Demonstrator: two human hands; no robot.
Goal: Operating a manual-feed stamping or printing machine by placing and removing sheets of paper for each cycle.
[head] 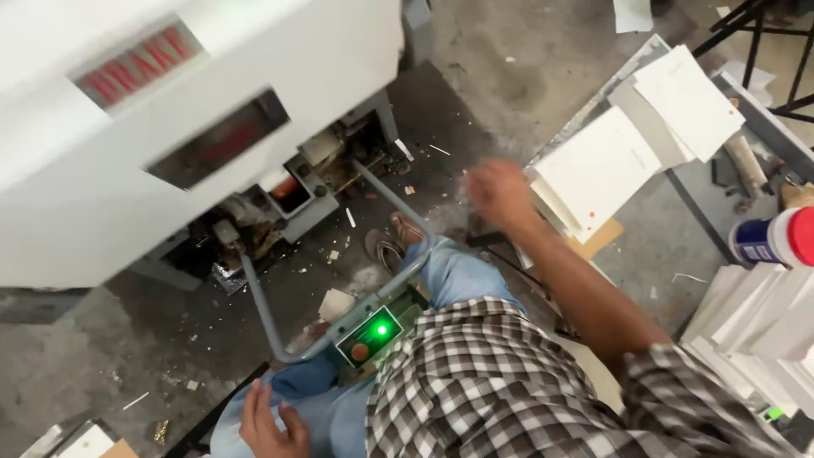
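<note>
Right hand (498, 192) stretched out and motion-blurred, hovering at the near edge of the white card stack (598, 170); grip unclear through the blur, fingers seemingly loose and pinching nothing, contact with the cards impossible to call. Card stack fanned on a grey side table (767, 127), just right of that hand. Left hand (271, 422) down low, fingers spread and resting flat on a blue-jeaned thigh (326, 407), gripping nothing. Between the two hands, a small control box (370, 336) with a glowing green light and a red button, mounted on a grey tube frame (259, 301). Up left of the box, big white machine (161, 110). Right of the stack, a white bottle with red cap (776, 239).
</note>
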